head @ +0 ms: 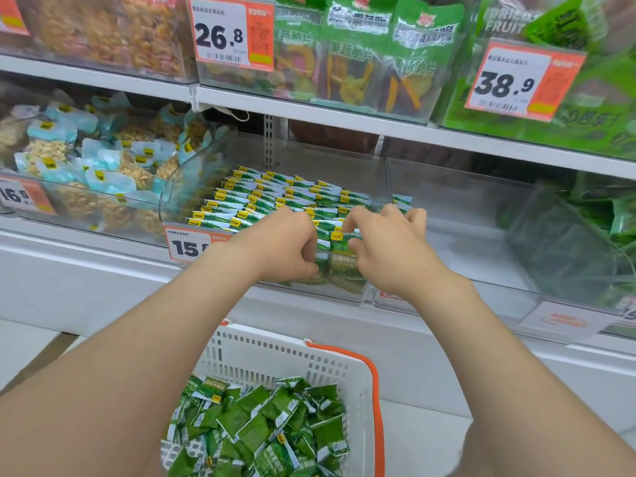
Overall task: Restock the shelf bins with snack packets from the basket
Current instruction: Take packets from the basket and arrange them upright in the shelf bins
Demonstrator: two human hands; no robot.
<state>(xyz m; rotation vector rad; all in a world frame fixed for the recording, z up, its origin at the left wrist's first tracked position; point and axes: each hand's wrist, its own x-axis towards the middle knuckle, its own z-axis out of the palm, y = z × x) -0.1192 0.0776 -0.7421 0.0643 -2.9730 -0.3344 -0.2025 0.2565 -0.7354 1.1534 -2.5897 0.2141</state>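
"Packets [275,197] stand in rows in the clear plastic bin [187,187]; more lie heaped in the basket [275,352], cut off at the bottom edge."

"The basket?"

"White perforated plastic, orange handle [373,380]."

"And the hands?"

"Left hand [285,246] and right hand [389,249] curl their fingers on glossy green packets at the bin's front; their fingertips are hidden. The left wrist covers half a price tag [186,247]."

Middle bin tag [234,32] reads 26.8, right bin tag [523,80] 38.9, left bin tag [24,196] 16.5.
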